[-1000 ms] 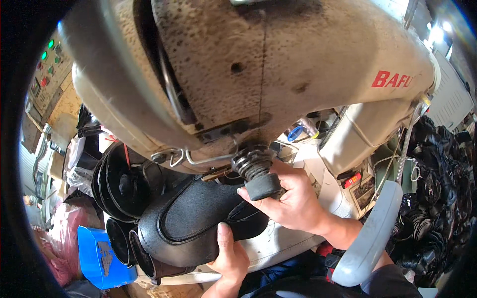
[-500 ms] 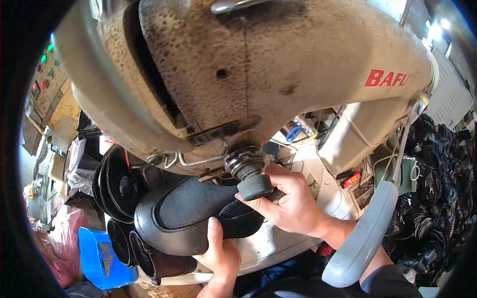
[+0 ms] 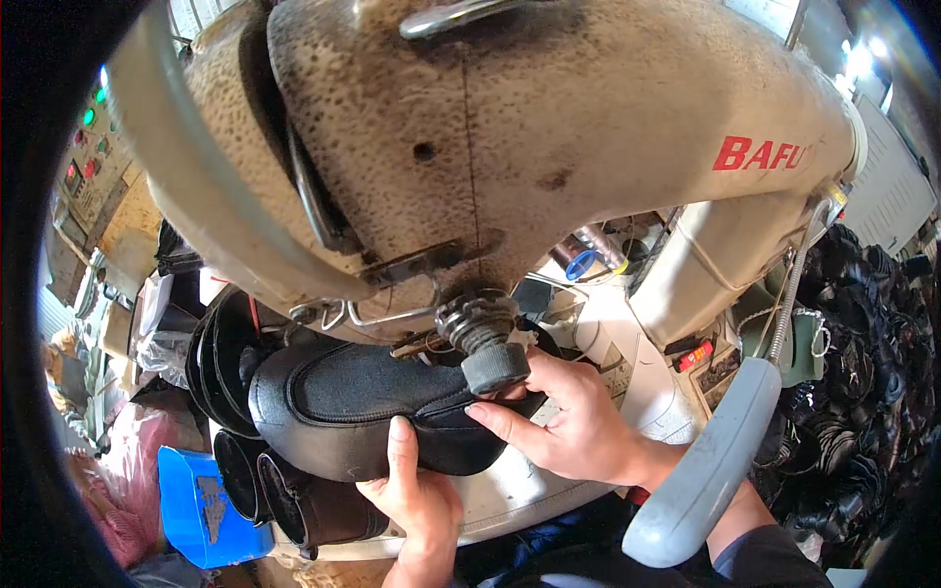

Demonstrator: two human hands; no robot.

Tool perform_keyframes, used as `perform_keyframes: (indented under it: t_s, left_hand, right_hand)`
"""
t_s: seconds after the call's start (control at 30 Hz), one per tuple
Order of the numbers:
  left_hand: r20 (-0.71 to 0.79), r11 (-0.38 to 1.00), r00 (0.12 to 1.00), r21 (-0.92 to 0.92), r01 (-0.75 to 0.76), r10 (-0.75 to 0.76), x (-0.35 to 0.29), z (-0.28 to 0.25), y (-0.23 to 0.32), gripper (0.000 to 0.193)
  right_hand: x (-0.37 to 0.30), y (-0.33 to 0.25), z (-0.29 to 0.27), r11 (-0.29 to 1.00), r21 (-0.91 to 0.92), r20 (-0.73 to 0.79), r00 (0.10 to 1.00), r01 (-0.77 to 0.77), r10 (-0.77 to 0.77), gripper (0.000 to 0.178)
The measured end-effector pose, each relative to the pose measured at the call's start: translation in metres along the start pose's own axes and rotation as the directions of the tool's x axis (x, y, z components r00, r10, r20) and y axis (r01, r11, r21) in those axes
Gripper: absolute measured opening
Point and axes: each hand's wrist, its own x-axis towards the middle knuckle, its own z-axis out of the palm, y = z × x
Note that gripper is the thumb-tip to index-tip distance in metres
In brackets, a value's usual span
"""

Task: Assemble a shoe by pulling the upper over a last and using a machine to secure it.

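A black leather shoe upper (image 3: pixel 363 392) with a stitched raised seam lies under the head of a cream, dirt-speckled sewing machine (image 3: pixel 549 118). My left hand (image 3: pixel 421 505) grips its near edge, thumb on top and fingers hidden underneath. At the right end of the upper, my right hand (image 3: pixel 578 416) pinches it beside the machine's dark threaded knob (image 3: pixel 495 363), thumb on the leather. That knob hides part of the right fingers. The needle area cannot be made out behind the knob and metal parts.
Dark brown uppers (image 3: pixel 319 505) and a blue bin (image 3: pixel 211 505) stand at the near left, with stacked black pieces (image 3: pixel 221 367) behind. A grey handle-shaped part (image 3: pixel 706 465) hangs above my right forearm. Black pieces (image 3: pixel 853 382) are heaped at the far right.
The upper has shifted a little left and turned, its right end coming nearer me. My left hand has moved slightly left with it, and my right thumb sits lower. Both hands keep hold.
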Motion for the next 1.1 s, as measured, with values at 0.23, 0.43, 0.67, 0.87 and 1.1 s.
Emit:
perform_keyframes:
  t_s: [0.23, 0.43, 0.67, 0.87, 1.1]
  left_hand:
    - [-0.029, 0.993, 0.993, -0.025, 0.114, -0.115, -0.009, 0.013, 0.001, 0.047]
    - [-0.044, 0.996, 0.995, -0.004, 0.088, -0.088, -0.002, 0.018, 0.004, 0.044]
    - [-0.054, 0.997, 0.996, 0.030, 0.067, -0.065, 0.008, 0.020, 0.010, 0.043]
    - [-0.048, 0.998, 0.998, 0.050, 0.047, -0.045, 0.016, 0.016, 0.011, 0.045]
    - [-0.043, 0.991, 0.999, 0.135, 0.019, -0.013, 0.020, 0.020, 0.013, 0.037]
  right_hand:
    - [-0.004, 0.001, -0.001, 0.999, -0.046, 0.012, 1.000, 0.006, -0.005, 0.026]
    - [-0.004, 0.004, -0.001, 0.999, -0.002, 0.038, 0.999, -0.038, 0.038, 0.029]
    - [-0.002, 0.001, -0.001, 0.999, -0.039, 0.052, 0.998, -0.024, 0.026, 0.028]
    - [-0.012, 0.012, -0.006, 0.997, -0.080, 0.072, 0.997, -0.013, 0.019, 0.031]
    - [-0.016, 0.010, 0.000, 0.998, -0.060, -0.039, 0.999, -0.022, 0.020, 0.022]
